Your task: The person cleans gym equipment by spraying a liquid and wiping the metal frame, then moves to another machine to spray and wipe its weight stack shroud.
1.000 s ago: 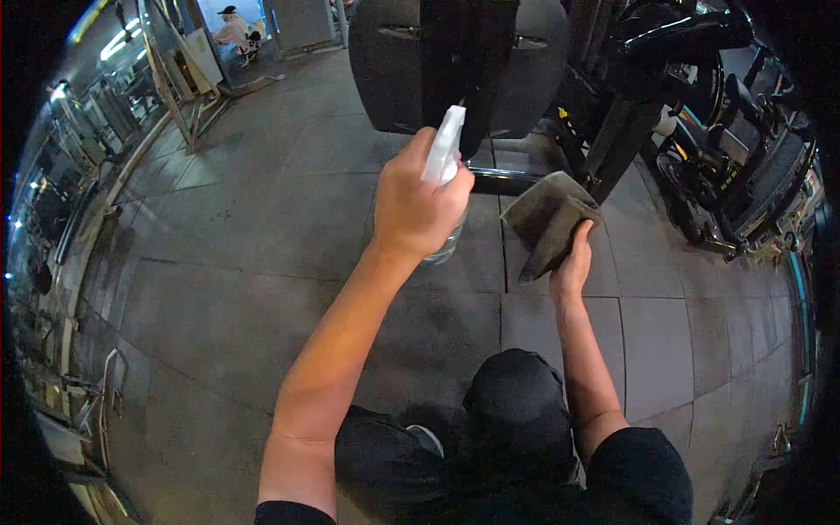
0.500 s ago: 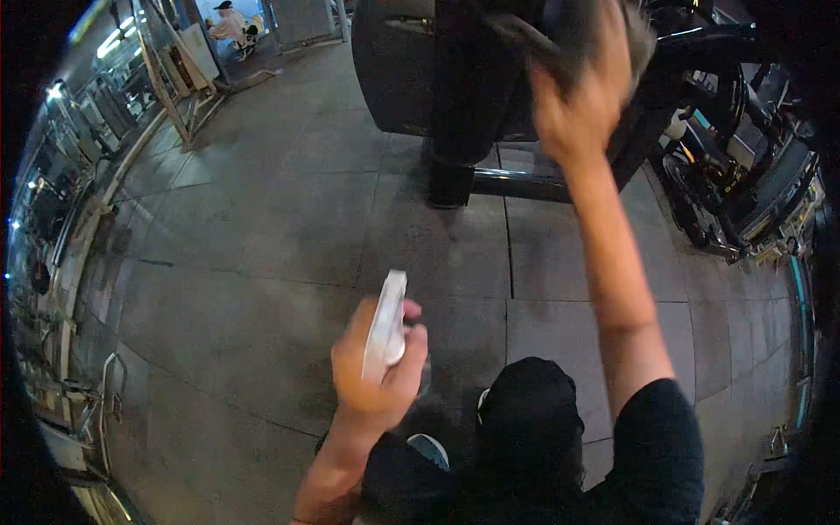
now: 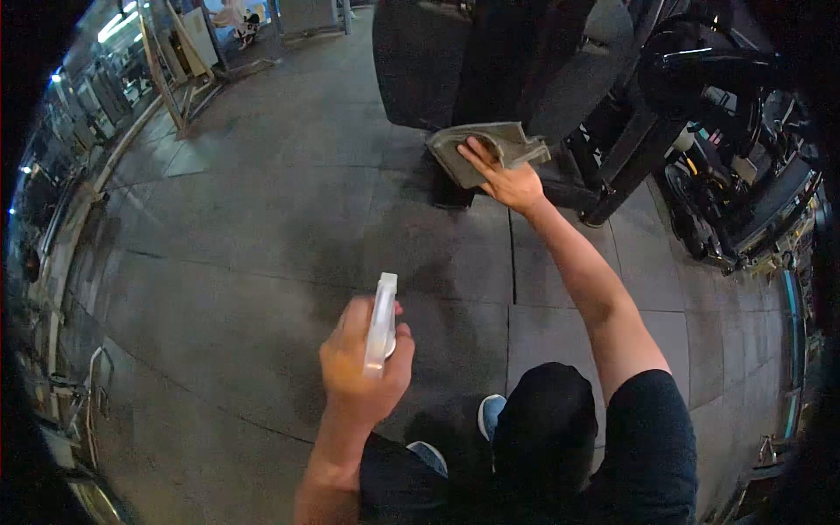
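In the lower middle, my left hand (image 3: 354, 376) is wrapped round a white spray bottle (image 3: 382, 319). Its pale trigger head points away from me; the body below is mostly hidden by the hand. Farther off, my right hand (image 3: 514, 184) has a greyish-brown cloth (image 3: 453, 159) under its outstretched fingers. The folded cloth lies against the lower part of a black padded gym machine (image 3: 500, 66), and its right edge sticks up past my fingers.
More black gym equipment (image 3: 735, 175) stands on the right. Metal frames (image 3: 179, 70) line the left side, with a person (image 3: 232, 16) far back. Dark rubber floor tiles (image 3: 245, 227) spread between them. My shoes (image 3: 492, 416) show at the bottom.
My right hand has come down and to the left with the cloth, from high on the machine to its lower part. The left hand with the spray bottle has shifted slightly left.
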### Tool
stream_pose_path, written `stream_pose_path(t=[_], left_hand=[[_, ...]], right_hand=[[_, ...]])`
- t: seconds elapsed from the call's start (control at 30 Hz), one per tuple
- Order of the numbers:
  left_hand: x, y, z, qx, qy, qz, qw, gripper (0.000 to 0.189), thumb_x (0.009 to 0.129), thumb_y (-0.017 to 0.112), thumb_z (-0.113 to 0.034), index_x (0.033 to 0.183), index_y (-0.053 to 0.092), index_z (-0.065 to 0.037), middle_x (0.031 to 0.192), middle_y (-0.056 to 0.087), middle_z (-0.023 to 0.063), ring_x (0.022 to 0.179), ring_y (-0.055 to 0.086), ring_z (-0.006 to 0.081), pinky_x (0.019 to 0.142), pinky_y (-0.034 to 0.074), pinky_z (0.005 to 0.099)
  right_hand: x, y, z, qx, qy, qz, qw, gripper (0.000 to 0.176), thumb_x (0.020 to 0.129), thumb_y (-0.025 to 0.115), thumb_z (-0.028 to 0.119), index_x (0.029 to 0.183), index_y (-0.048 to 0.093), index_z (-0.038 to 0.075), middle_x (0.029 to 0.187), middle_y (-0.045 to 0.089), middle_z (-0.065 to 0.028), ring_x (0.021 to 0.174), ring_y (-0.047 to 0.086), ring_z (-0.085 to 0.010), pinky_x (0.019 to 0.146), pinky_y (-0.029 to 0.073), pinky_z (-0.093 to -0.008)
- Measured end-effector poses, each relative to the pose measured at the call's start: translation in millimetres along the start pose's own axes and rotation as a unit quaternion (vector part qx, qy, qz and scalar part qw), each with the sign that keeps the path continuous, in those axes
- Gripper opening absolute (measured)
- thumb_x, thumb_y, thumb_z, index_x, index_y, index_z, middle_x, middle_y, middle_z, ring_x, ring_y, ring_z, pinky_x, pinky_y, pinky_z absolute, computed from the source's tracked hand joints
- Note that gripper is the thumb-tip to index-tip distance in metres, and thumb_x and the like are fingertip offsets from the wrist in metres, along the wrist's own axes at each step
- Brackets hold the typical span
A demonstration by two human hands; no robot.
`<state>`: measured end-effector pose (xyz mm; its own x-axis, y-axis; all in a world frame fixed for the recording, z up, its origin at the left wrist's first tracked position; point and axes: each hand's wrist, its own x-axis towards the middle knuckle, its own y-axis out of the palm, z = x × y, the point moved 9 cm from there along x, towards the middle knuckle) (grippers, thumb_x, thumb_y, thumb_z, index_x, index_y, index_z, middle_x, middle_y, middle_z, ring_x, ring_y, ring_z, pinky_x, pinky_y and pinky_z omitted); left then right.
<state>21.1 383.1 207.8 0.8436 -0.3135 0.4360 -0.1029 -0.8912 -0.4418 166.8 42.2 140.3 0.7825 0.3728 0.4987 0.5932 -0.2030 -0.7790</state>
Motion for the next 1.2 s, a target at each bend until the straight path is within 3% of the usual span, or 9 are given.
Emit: stream_pose_path(t=[0.17,0.3,0.43,0.63,0.9,0.97,1.03,1.17,1.2], left_hand=[[-3,1,-3,-0.032,-0.015,0.008,0.999,0.018,0.09,0.07,0.001,0.108,0.068,-0.002,0.094,0.074,0.0091,0.081,0.071,0.0154,0.073,0.056,0.0307],[-2,5,-9,-0.032,-0.02,0.034,0.999,0.019,0.089,0.07,0.001,0.108,0.068,-0.001,0.094,0.074,0.0098,0.08,0.072,0.0163,0.072,0.057,0.0314],[0,6,-18,-0.018,0.001,0.036,0.999,0.02,0.088,0.071,0.001,0.108,0.068,-0.001,0.095,0.075,0.0104,0.081,0.074,0.018,0.072,0.057,0.0311],[-1,9,-18,0.004,0.046,0.018,0.999,0.023,0.085,0.071,-0.003,0.106,0.062,-0.002,0.088,0.068,0.0156,0.078,0.073,0.0361,0.067,0.058,0.042],[-7,-4,-22,-0.007,0.026,0.0,1.0,0.022,0.088,0.071,0.001,0.11,0.069,-0.001,0.097,0.074,0.0127,0.084,0.077,0.0226,0.074,0.06,0.0344],[-6,0,-26,-0.006,0.022,0.021,1.0,0.023,0.088,0.071,0.0,0.11,0.069,-0.001,0.098,0.074,0.0126,0.085,0.077,0.0221,0.074,0.06,0.0346],[-4,5,-24,-0.021,0.011,0.031,0.999,0.023,0.088,0.071,0.0,0.11,0.069,-0.001,0.098,0.074,0.0123,0.085,0.077,0.0221,0.074,0.06,0.0346],[2,13,-28,-0.044,0.011,0.049,0.998,0.024,0.087,0.073,-0.001,0.111,0.068,-0.001,0.099,0.074,0.011,0.085,0.077,0.0217,0.074,0.06,0.0346],[2,16,-28,-0.043,0.01,0.048,0.998,0.024,0.087,0.073,-0.001,0.111,0.068,-0.001,0.099,0.074,0.011,0.085,0.077,0.0217,0.074,0.06,0.0346]], right_hand=[[70,-100,-67,-0.033,0.138,0.192,0.971,0.091,0.085,0.073,0.024,0.166,0.034,0.036,0.17,0.037,-0.0014,0.14,0.054,-0.0331,0.118,0.042,-0.0512],[130,-286,-22,-0.166,-0.003,-0.252,0.953,0.082,0.084,0.072,0.037,0.16,0.049,0.02,0.172,0.034,-0.0081,0.163,0.019,-0.0341,0.13,0.007,-0.0584],[95,-198,-28,-0.226,0.053,-0.263,0.937,0.078,0.082,0.077,0.046,0.155,0.052,0.033,0.159,0.05,0.0044,0.14,0.051,-0.0284,0.1,0.053,-0.0483],[38,14,6,-0.032,-0.039,0.061,0.997,0.088,0.091,0.069,0.037,0.169,0.029,0.031,0.177,0.02,0.0033,0.151,0.041,-0.0308,0.121,0.041,-0.0447],[69,-96,-39,-0.049,0.022,0.323,0.945,0.048,0.099,0.059,0.038,0.146,0.059,0.027,0.123,0.073,-0.013,0.115,0.07,-0.0335,0.092,0.058,-0.0497],[112,-167,-69,-0.164,-0.057,0.024,0.985,0.08,0.089,0.073,0.031,0.162,0.04,0.033,0.159,0.052,-0.0058,0.13,0.061,-0.0339,0.093,0.056,-0.0545],[130,-271,-35,-0.165,-0.027,-0.161,0.973,0.08,0.084,0.072,0.036,0.159,0.049,0.019,0.172,0.034,-0.0073,0.162,0.021,-0.0337,0.13,0.011,-0.0595],[140,-256,-5,-0.194,0.048,-0.254,0.946,0.08,0.089,0.071,0.038,0.16,0.046,0.013,0.171,0.035,-0.0084,0.162,0.022,-0.0324,0.13,0.013,-0.0577],[140,-205,-8,-0.143,0.067,-0.227,0.961,0.093,0.085,0.076,0.027,0.167,0.032,0.032,0.175,0.027,-0.0013,0.154,0.036,-0.028,0.108,0.045,-0.0582]])
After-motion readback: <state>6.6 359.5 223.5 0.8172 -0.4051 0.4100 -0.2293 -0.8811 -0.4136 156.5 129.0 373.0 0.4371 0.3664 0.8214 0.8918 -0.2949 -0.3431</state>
